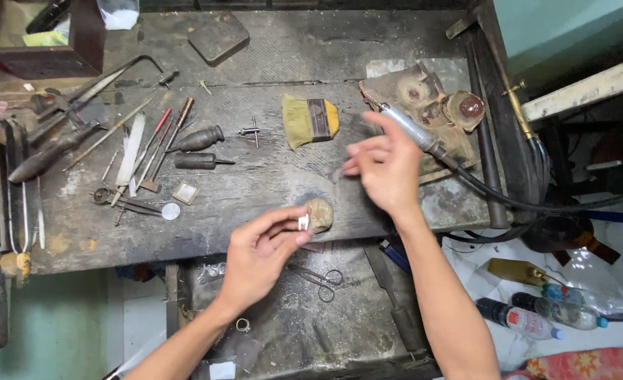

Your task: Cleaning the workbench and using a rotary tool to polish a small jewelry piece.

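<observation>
My left hand [261,252] pinches a small white piece [303,222] between thumb and fingertips, just in front of a worn wooden bench peg [320,213] at the workbench edge. My right hand [385,164] hovers above the bench [269,183] with fingers spread and blurred, holding nothing. Right behind it lies a rotary handpiece [408,128] on a black flexible cable, its metal tip near my fingers.
Files, gravers and a saw frame [100,84] lie at the bench's left. A yellow brush [310,121] sits mid-bench, a dark block [218,35] at the back. Scissors [320,278] and a ring [242,324] rest on the lower tray. Bottles [536,317] lie on the floor at right.
</observation>
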